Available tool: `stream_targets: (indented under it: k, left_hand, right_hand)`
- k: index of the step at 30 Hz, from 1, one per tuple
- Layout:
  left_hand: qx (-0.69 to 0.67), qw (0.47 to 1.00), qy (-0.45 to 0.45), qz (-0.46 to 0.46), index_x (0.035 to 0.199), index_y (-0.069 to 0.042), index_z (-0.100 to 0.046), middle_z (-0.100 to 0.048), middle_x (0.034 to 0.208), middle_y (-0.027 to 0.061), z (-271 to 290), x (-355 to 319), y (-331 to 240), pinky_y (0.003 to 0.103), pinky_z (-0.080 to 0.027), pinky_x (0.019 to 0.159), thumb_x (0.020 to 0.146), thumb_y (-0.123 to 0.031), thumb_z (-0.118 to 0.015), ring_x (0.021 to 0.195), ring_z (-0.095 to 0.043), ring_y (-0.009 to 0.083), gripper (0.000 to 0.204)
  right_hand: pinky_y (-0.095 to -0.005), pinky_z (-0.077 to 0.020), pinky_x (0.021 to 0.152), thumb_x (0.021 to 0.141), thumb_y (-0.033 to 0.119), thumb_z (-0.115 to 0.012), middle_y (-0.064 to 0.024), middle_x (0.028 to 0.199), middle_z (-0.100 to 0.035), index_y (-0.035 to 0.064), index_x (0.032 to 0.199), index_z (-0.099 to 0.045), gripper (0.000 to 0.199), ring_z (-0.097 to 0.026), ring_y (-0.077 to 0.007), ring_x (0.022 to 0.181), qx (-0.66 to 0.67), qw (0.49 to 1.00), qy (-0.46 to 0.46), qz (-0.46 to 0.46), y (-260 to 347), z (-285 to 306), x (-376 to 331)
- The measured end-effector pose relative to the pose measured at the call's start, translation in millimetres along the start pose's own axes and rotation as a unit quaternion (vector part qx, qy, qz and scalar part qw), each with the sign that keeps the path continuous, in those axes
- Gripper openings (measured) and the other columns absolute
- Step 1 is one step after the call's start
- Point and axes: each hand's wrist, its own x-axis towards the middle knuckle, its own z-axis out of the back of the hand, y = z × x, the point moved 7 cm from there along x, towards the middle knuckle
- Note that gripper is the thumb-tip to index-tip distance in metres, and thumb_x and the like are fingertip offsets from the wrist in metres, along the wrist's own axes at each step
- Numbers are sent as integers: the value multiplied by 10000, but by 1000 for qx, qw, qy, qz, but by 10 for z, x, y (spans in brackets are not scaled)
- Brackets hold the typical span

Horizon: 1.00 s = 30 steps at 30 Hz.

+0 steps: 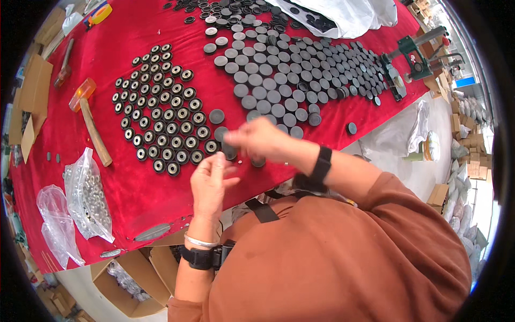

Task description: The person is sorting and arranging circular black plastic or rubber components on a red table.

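My left hand (208, 185) is raised at the table's near edge, thumb and forefinger close together and the other fingers partly curled. Whatever may be between them is too small to make out. My right hand (263, 140) reaches in from the right, its fingertips smeared by motion over grey round caps (216, 116) near the middle. Just left of both hands lie many black rollers with metal bearing centres (186, 127), set in rough rows. A wide spread of flat grey caps (273, 96) covers the cloth beyond my right hand.
The red cloth (145, 204) covers the table. At left lie a wooden-handled mallet (96, 131), a hammer (63, 70) and a clear bag of small metal parts (88, 196). A green hand press (418, 59) stands far right. Below the near edge is an open carton (131, 284).
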Motion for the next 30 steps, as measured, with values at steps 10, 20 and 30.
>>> stream_targets:
  k: [10,20,30]
  left_hand:
    - [483,739,-305,-357,860,-9,-623,-569,757,65,1363,-322,-490,282,-447,601,851,-127,-607,650,-532,159,119]
    - [559,659,-411,-292,837,-61,-557,-537,766,42,1760,-250,-472,287,-446,514,858,-207,-592,592,-531,145,152]
    - [561,663,-413,-275,836,-57,-557,-542,768,48,1794,-261,-498,294,-457,540,850,-207,-595,615,-548,162,155]
  right_hand:
    - [-415,-508,754,745,496,-660,-240,890,-629,-35,839,-641,539,-617,-365,886,-460,856,-150,184,817,383,858]
    - [-422,-481,685,700,243,-685,-153,805,-609,34,857,-648,264,-602,-334,789,-497,816,-148,255,247,538,96]
    - [-342,-487,634,709,105,-668,-111,837,-634,23,972,-607,283,-619,-247,719,-311,893,-202,257,343,590,-81]
